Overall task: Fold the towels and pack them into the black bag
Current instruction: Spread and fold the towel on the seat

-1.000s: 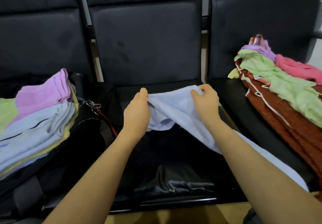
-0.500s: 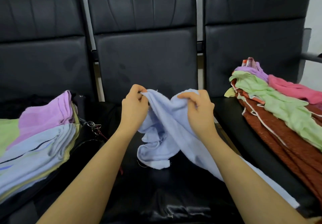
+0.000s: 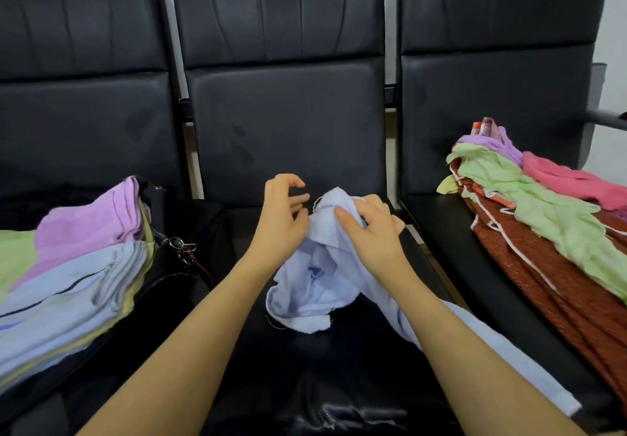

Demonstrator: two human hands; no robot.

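Nearest you, the tail of the pale blue cotton towel runs back under your right forearm, so it is not spread flat yet. Over the middle black padded seat, your right hand pinches a bunched upper fold to keep the cloth lifted. Your left hand hovers beside it with fingers loosely curled, holding nothing, likely hunting for a corner. To your left, a stack of folded pastel towels sits on the black fabric bag, already packed. Farther right, the heap of unfolded red, green and pink towels waits within reach.
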